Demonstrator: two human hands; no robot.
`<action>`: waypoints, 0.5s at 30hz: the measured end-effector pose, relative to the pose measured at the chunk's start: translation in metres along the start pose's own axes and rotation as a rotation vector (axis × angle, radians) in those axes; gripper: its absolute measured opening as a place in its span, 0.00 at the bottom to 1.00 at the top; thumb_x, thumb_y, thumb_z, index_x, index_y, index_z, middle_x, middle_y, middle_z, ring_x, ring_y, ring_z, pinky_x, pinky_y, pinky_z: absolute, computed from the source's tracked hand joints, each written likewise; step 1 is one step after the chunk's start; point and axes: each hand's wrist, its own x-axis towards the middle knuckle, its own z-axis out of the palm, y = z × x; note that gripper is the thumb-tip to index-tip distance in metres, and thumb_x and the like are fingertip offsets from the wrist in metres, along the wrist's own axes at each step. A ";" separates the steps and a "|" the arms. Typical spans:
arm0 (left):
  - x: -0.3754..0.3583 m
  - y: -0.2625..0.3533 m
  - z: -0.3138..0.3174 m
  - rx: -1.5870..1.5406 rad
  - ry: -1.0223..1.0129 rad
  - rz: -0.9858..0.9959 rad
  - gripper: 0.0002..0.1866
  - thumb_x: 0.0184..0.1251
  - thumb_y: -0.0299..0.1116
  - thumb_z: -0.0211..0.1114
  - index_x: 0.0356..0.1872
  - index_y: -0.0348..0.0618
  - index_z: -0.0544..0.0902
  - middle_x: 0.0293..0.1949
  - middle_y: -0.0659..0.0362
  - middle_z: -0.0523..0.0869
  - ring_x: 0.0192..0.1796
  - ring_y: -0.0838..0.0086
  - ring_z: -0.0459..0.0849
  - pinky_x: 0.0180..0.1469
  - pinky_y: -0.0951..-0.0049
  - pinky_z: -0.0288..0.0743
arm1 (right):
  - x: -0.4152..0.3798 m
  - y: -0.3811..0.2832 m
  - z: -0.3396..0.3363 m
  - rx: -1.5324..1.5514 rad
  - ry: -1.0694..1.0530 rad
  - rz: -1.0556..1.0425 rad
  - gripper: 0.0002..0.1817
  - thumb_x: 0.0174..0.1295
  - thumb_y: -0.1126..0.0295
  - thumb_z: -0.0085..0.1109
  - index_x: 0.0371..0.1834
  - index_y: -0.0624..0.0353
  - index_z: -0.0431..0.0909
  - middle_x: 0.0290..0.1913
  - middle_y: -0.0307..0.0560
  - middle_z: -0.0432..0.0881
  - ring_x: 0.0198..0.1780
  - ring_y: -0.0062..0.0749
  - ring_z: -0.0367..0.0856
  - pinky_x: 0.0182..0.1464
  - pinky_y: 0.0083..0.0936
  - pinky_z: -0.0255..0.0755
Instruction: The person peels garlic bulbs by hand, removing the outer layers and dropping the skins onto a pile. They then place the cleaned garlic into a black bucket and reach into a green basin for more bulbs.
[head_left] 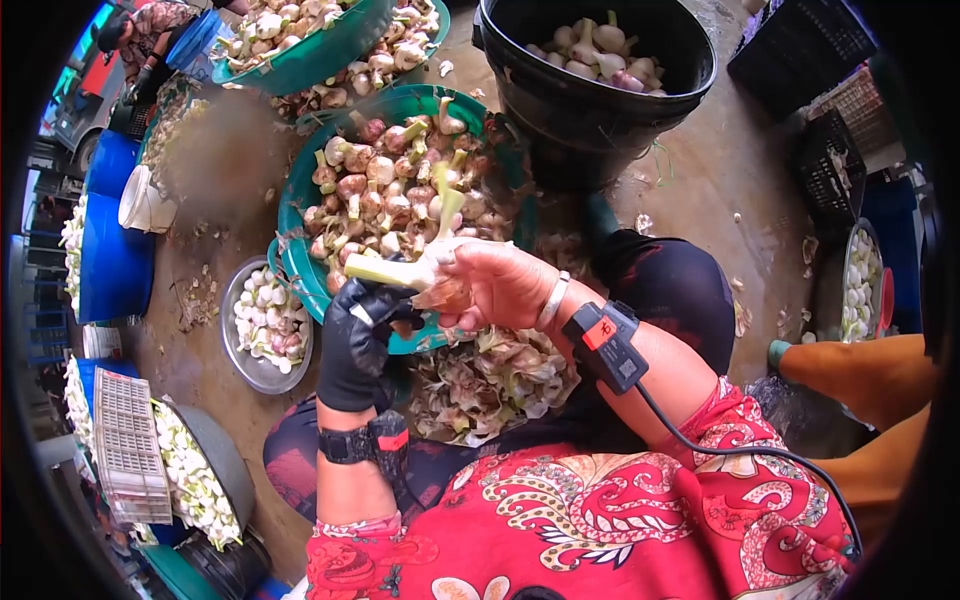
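My right hand (505, 285), bare, is closed around garlic (425, 270) with two thick pale-green stems, one pointing left and one up. Close below the left-pointing stem is my left hand (355, 340) in a black glove, its fingers curled. A small pale strip shows at those fingers, too small to identify. Beyond both hands, a green basin (290, 215) holds many unpeeled garlic bulbs (385, 190). Loose garlic skins (490, 385) lie in a heap under my hands, by my lap.
A metal bowl (233, 340) of white peeled garlic stands left. A black bucket (590, 120) with bulbs stands ahead, beside another green basin (320, 55). Blue tubs (115, 255) and a crate (130, 440) line the left. Another person's leg (860, 375) is at right; another person (150, 40) is far left.
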 end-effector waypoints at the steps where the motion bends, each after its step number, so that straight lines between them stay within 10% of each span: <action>1: -0.002 0.006 0.010 -0.190 -0.027 -0.027 0.20 0.64 0.27 0.61 0.57 0.32 0.72 0.43 0.57 0.83 0.43 0.74 0.81 0.46 0.75 0.75 | 0.001 -0.003 -0.001 -0.042 0.005 -0.012 0.21 0.56 0.54 0.61 0.47 0.53 0.72 0.39 0.45 0.82 0.33 0.36 0.82 0.33 0.25 0.78; 9: -0.001 0.017 0.028 0.169 0.139 0.049 0.15 0.63 0.27 0.62 0.50 0.34 0.79 0.44 0.57 0.84 0.44 0.73 0.81 0.48 0.74 0.75 | 0.014 0.002 0.015 -0.050 0.346 -0.181 0.13 0.62 0.68 0.56 0.48 0.59 0.76 0.38 0.38 0.81 0.41 0.29 0.81 0.42 0.32 0.76; 13: 0.011 0.002 -0.001 -0.167 0.236 0.034 0.14 0.66 0.30 0.58 0.48 0.32 0.79 0.42 0.54 0.84 0.43 0.69 0.83 0.47 0.69 0.77 | 0.012 -0.004 0.020 -1.111 0.299 -1.099 0.05 0.60 0.72 0.54 0.33 0.60 0.79 0.31 0.51 0.80 0.34 0.47 0.78 0.35 0.35 0.72; 15: 0.017 -0.003 -0.020 -0.383 0.231 0.093 0.16 0.67 0.33 0.57 0.50 0.31 0.77 0.46 0.53 0.83 0.50 0.66 0.81 0.56 0.65 0.74 | 0.002 0.009 0.020 -1.599 -0.085 -0.833 0.06 0.56 0.70 0.56 0.33 0.59 0.80 0.32 0.53 0.81 0.37 0.52 0.79 0.37 0.41 0.73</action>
